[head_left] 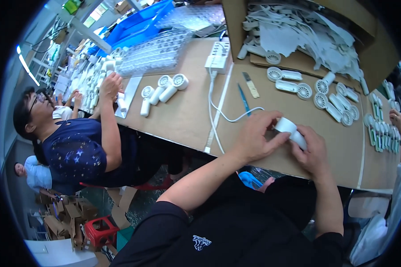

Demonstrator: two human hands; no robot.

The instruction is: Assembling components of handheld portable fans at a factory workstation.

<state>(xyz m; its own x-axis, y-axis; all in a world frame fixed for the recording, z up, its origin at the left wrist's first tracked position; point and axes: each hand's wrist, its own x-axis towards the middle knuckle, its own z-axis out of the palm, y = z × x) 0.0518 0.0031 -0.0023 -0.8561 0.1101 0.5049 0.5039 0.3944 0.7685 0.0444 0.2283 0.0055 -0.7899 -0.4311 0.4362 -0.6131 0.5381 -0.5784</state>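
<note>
Over the front of the brown-covered table I hold a white handheld fan [286, 126] in both hands. My left hand [263, 135] has its fingers and thumb closed around the round head. My right hand [311, 150] grips the handle, which slants down to the right. The head's side wall faces me, so its grille is hidden. Beyond my hands, several more white handheld fans [321, 100] lie in a loose group. A blue pen-like tool [243, 99] and a flat tan-and-dark strip [251, 85] rest to the left of that group.
A white power strip [217, 58] with its cable [213, 111] lies left of me. Behind stands a cardboard box [369, 26] of white wrapping sheets [298, 35]. A co-worker [76, 138] sits at left near several fans [167, 91]. Fans with green parts [382, 133] lie right.
</note>
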